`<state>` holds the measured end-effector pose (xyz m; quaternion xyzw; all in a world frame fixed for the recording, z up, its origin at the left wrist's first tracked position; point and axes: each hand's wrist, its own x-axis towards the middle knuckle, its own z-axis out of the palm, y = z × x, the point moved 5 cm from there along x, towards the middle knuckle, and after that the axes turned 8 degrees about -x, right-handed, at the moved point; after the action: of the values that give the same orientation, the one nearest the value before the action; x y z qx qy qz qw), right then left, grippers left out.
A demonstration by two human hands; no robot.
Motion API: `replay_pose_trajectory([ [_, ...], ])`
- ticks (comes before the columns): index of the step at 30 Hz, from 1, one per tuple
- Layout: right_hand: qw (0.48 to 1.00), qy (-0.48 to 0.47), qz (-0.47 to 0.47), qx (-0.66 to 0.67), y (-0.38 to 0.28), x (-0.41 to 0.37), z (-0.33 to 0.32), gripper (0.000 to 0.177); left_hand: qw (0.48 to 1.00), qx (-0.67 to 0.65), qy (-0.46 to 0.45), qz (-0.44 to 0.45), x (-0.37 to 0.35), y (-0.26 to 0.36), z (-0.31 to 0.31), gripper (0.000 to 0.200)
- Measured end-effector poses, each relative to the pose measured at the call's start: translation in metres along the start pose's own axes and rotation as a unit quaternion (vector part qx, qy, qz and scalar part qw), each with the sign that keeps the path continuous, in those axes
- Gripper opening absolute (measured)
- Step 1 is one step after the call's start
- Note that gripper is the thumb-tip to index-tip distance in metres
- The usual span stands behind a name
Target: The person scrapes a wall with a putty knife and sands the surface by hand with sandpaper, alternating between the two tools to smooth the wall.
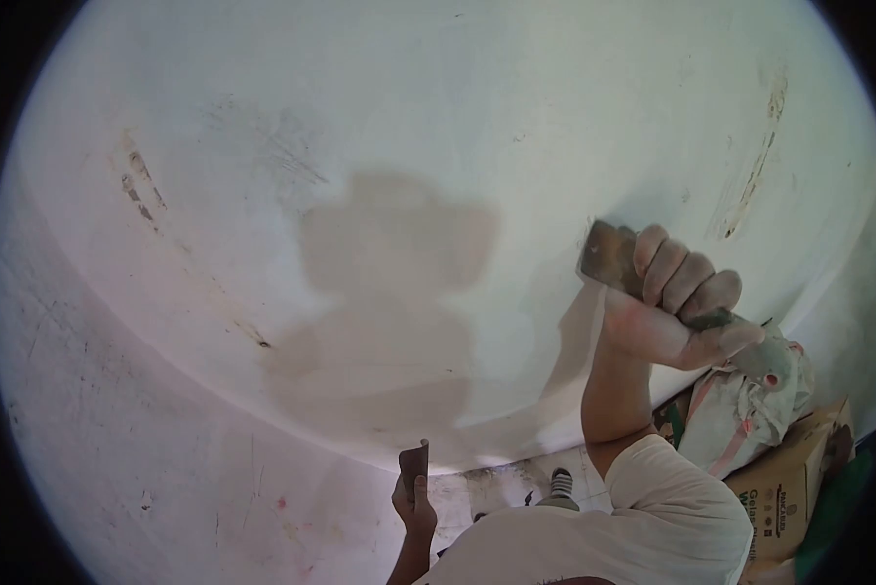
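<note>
My right hand is wrapped round a putty knife, its stained metal blade right at the white wall. The end of its greyish handle, with a small hole, sticks out below the thumb. White dust coats the fingers. Lower down, my left hand is closed on a dark flat piece with a curled top edge, its thumb lying along the front; what kind of piece it is I cannot tell. Damaged strips and scratched patches mark the wall's surface.
At the lower right stand a white sack with red stripes and a printed cardboard box. A foot in a striped sock or shoe shows on the floor below. Another scuffed wall surface lies at the lower left.
</note>
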<state>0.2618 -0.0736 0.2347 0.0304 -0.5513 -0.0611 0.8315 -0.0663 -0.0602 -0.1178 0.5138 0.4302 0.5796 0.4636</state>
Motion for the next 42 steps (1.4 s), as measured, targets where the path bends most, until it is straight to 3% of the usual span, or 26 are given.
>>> replay_pose_trajectory([
  [4, 0.999, -0.042, -0.032, -0.007, -0.005, -0.009, -0.001, 0.06, 1.0, 0.001, 0.022, 0.017, -0.002, -0.002, -0.007, 0.017],
  [7, 0.999, -0.015, -0.039, -0.03, 0.001, 0.01, 0.018, 0.058, 0.999, 0.001, 0.035, 0.005, -0.008, -0.003, -0.014, 0.017],
  [14, 0.999, 0.022, -0.004, -0.039, -0.005, -0.015, -0.005, 0.058, 0.999, 0.034, 0.02, 0.017, -0.013, -0.004, -0.022, 0.019],
  [17, 0.997, -0.002, -0.045, 0.059, 0.006, 0.006, 0.011, 0.06, 1.0, 0.009, 0.028, -0.001, -0.013, -0.003, -0.026, 0.02],
  [24, 0.998, -0.011, -0.012, -0.056, -0.007, -0.02, -0.003, 0.058, 0.999, 0.022, 0.018, 0.018, -0.012, 0.009, -0.021, 0.02],
  [31, 1.0, -0.004, -0.001, -0.01, -0.002, -0.012, -0.006, 0.058, 0.999, 0.015, 0.032, -0.003, -0.022, 0.009, -0.023, 0.02],
  [34, 0.999, -0.01, 0.002, -0.05, -0.01, -0.023, -0.008, 0.059, 0.999, 0.0, 0.045, -0.002, -0.021, 0.009, -0.026, 0.019],
  [42, 0.999, -0.023, -0.005, 0.025, -0.004, -0.014, -0.011, 0.06, 0.999, 0.011, 0.037, -0.011, -0.029, 0.006, -0.023, 0.02],
])
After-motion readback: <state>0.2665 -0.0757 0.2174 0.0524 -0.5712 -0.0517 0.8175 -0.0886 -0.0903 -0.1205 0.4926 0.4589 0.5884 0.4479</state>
